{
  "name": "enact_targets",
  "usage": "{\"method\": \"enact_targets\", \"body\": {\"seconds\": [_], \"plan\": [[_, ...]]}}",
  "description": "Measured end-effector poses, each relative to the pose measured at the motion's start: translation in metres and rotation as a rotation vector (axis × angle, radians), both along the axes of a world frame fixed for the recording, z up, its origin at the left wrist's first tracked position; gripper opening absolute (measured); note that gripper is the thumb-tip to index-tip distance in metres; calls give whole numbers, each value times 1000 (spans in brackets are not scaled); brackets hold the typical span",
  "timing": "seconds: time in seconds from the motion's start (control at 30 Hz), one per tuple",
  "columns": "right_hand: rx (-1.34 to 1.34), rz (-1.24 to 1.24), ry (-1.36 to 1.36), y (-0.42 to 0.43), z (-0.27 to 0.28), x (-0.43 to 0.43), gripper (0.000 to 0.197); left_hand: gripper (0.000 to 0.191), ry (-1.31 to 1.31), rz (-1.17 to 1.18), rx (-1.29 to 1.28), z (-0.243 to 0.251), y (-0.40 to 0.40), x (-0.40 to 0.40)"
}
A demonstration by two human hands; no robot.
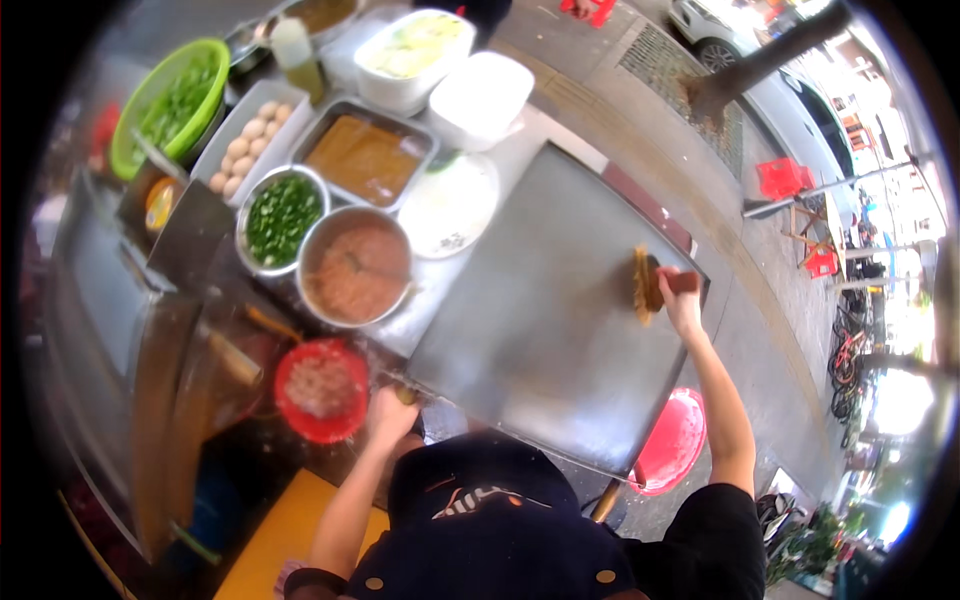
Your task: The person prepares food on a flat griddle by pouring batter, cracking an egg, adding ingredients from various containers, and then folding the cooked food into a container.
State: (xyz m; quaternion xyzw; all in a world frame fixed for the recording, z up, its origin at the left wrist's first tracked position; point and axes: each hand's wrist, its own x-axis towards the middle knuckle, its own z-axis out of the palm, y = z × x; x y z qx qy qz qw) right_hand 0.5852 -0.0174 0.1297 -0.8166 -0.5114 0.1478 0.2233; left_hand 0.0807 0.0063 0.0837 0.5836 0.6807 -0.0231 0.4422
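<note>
My right hand [679, 294] is closed around the handle of a brush-like tool [643, 285] with tan bristles, over the right part of a large flat metal griddle [555, 300]. At the griddle's near left corner, my left hand [394, 412] is closed on a short yellowish handle [406, 395]; what the handle belongs to cannot be told. Beside that hand is a red plastic basin [289, 386] of pale pink pieces. A metal pot [304, 289] of pinkish paste stands left of the griddle, with a utensil in it.
Left of the griddle stand a bowl of chopped green onions [283, 220], a tray of brown sauce [366, 157], eggs [251, 146], a green basket [217, 67] of leaves, a squeeze bottle [292, 52] and white containers [484, 97]. A pink basin [679, 442] sits below the griddle's right edge.
</note>
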Motion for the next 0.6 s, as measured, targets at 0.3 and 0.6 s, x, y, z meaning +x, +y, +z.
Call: {"method": "enact_targets", "body": {"seconds": [0.3, 0.6], "plan": [[-125, 822, 199, -1, 16, -164, 16, 37, 135, -44, -51, -6, 1, -11], [-119, 318, -225, 105, 11, 1, 15, 33, 66, -54, 59, -29, -4, -10]]}}
